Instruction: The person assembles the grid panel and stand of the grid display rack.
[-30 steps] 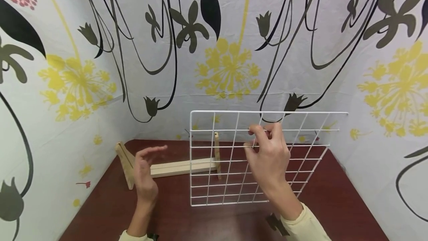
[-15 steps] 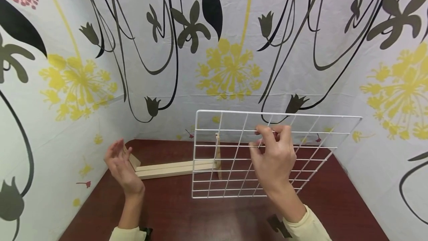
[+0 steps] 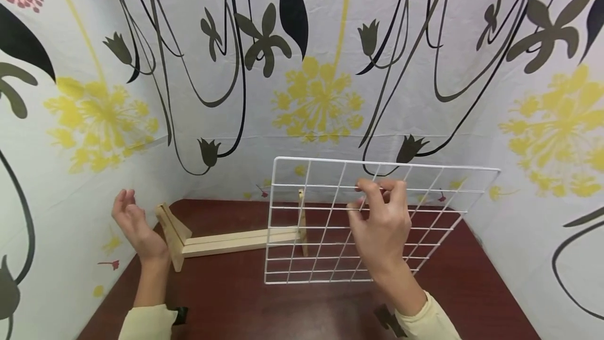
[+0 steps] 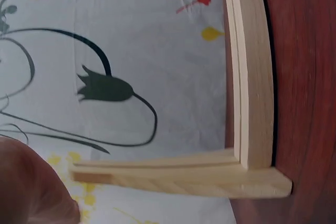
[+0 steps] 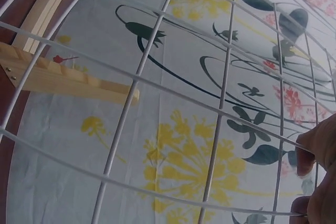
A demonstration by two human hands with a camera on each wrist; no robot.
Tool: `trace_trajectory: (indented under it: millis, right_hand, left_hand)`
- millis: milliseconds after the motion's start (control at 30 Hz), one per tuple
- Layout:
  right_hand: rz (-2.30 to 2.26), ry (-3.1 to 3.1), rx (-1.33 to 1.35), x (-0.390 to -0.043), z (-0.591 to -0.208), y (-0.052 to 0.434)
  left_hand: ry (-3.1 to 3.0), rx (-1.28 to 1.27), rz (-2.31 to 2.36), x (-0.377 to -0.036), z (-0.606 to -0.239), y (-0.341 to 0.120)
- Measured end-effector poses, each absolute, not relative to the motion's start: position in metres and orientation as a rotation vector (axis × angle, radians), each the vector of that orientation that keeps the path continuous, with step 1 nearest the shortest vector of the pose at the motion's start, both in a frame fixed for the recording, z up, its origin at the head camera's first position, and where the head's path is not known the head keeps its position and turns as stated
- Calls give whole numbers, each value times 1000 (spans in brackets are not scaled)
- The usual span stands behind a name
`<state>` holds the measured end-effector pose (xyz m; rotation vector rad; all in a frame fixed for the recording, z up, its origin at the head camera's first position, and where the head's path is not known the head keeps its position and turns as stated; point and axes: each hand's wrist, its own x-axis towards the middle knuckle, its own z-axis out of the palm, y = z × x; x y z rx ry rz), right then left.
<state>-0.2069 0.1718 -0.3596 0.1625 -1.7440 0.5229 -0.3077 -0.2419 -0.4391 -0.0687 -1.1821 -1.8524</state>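
A white wire grid panel (image 3: pixel 332 243) is held up over the table by my right hand (image 3: pixel 381 222), whose thumb and fingers pinch its bars in the upper middle. Behind the panel's left part stands a pale wooden frame (image 3: pixel 222 243): a grooved bar between two upright end pieces. My left hand (image 3: pixel 140 227) is raised just left of the frame's left end piece (image 3: pixel 171 236), apart from it, fingers loosely bent and holding nothing. In the left wrist view, that hand (image 4: pixel 34 190) shows at the lower left corner. The right wrist view has the fingers (image 5: pixel 317 150) at the wires.
The dark red table (image 3: pixel 302 311) bears the wooden frame. A patterned cloth (image 3: pixel 226 120) with flowers and leaves hangs behind and at both sides. Beside the right sleeve lies a dark patch or object (image 3: pixel 389 320), too unclear to name.
My left hand has moved left, from in front of the frame's left end to beyond it, uncovering that end piece. The grid panel has tilted slightly in my right hand's grip.
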Motion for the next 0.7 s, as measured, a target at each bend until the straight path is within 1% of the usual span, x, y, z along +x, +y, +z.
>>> trace_trajectory:
  millis: [167,300,467,700]
  right_hand:
    - [513,-1705,176,-208,-362,168]
    - [508,-1693,181,-208,-363,170]
    - [490,-1738,177,-208,-364,173]
    - [492,-1770,174,-209,-366,171]
  left_hand:
    - [-1237,111,-2055,-315,-443,-264]
    - [-1200,224,-2242,-327,-454,-275]
    - [-1346,320,-2238,-340,-477,-282]
    - [-1496,398,-2258,-348,-498,-294]
